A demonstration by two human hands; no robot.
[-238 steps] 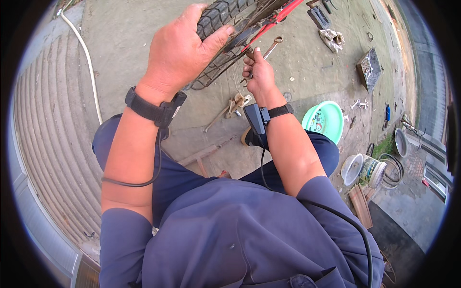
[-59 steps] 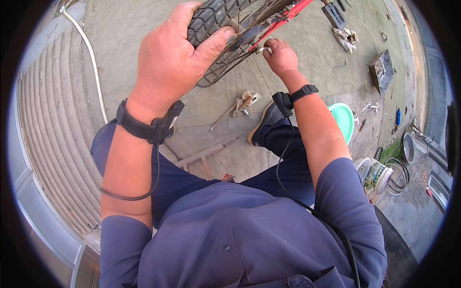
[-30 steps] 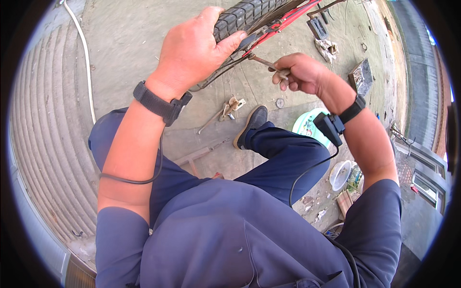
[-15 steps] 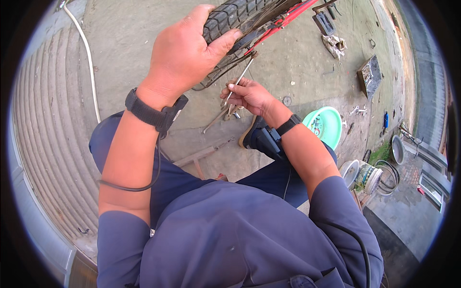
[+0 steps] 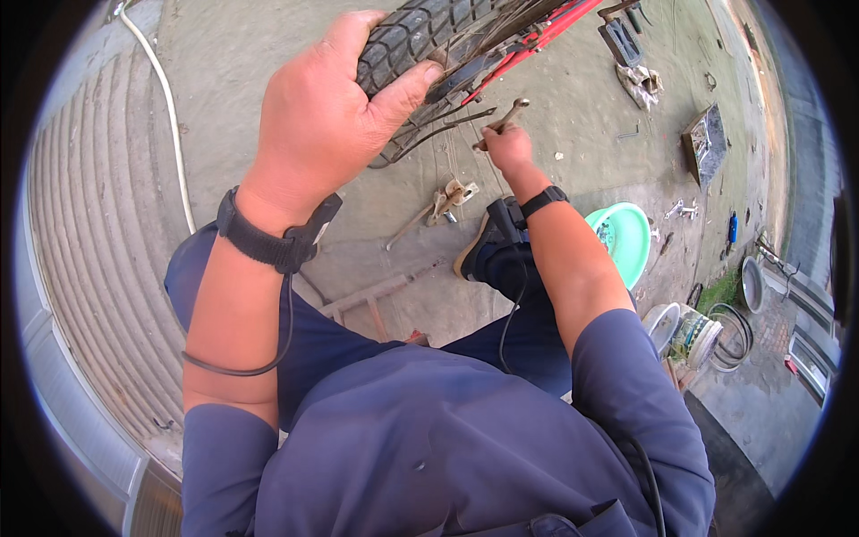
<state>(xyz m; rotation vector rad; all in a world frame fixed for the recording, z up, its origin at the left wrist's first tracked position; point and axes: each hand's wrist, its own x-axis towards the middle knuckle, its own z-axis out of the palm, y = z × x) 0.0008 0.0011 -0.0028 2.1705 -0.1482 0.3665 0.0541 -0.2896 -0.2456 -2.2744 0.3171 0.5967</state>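
Observation:
My left hand [image 5: 320, 112] is closed round the treaded black tyre [image 5: 416, 40] of a bicycle wheel at the top, thumb on its near side. Red frame tubing [image 5: 532, 46] runs beside the wheel. To the right of the wheel, my right hand [image 5: 507, 150] is closed on a wrench [image 5: 512, 115], its jaw end sticking up past the fingers and apart from the bicycle. Below the wheel, a rusty metal tool [image 5: 445, 199] lies on the ground near my shoe.
At the right stand a mint-green basin [image 5: 633, 246] with small parts in it, a dark metal tray [image 5: 707, 148] of tools and a bucket [image 5: 698, 342]. A pedal [image 5: 620, 43] and a crumpled cloth [image 5: 641, 87] lie far right. A white hose [image 5: 165, 98] crosses the left.
My right hand has drawn the wrench away from the wheel, to the right and upward. My left hand, still on the tyre, has shifted slightly left.

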